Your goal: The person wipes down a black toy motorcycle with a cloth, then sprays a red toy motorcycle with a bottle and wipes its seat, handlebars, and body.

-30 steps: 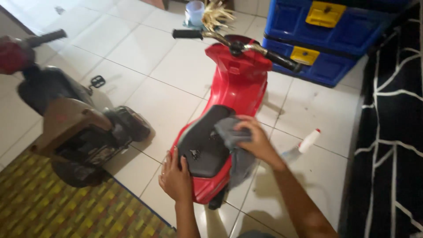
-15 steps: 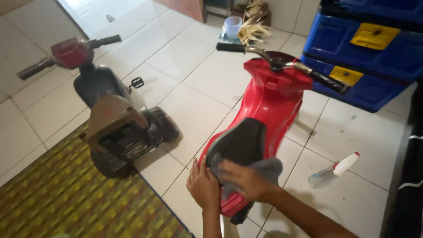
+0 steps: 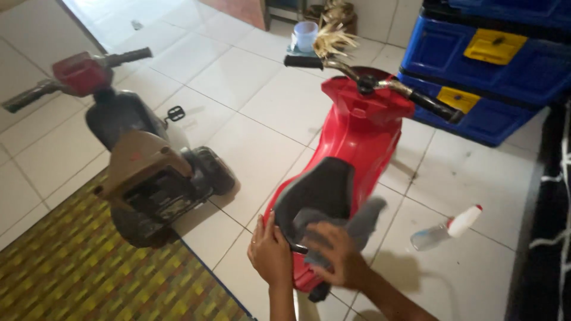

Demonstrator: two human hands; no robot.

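Observation:
A small red toy scooter [image 3: 357, 137] with a black seat [image 3: 318, 190] and black handlebars stands on the white tiled floor. My right hand [image 3: 339, 252] presses a grey cloth [image 3: 357, 226] onto the rear of the seat. My left hand [image 3: 270, 252] rests flat against the scooter's rear left side, by the seat edge. The scooter's back end is partly hidden by my hands.
A second, worn toy scooter [image 3: 143, 166] with a tan seat stands to the left, on the edge of a yellow-green patterned mat [image 3: 89, 279]. A spray bottle [image 3: 446, 229] lies on the tiles at right. Blue storage boxes [image 3: 493, 65] with yellow latches stand behind; a pale cup [image 3: 305, 35] sits farther back.
My right hand has slid the grey cloth from the middle of the seat to its rear. The view has shifted, and both scooters sit farther right and lower in it.

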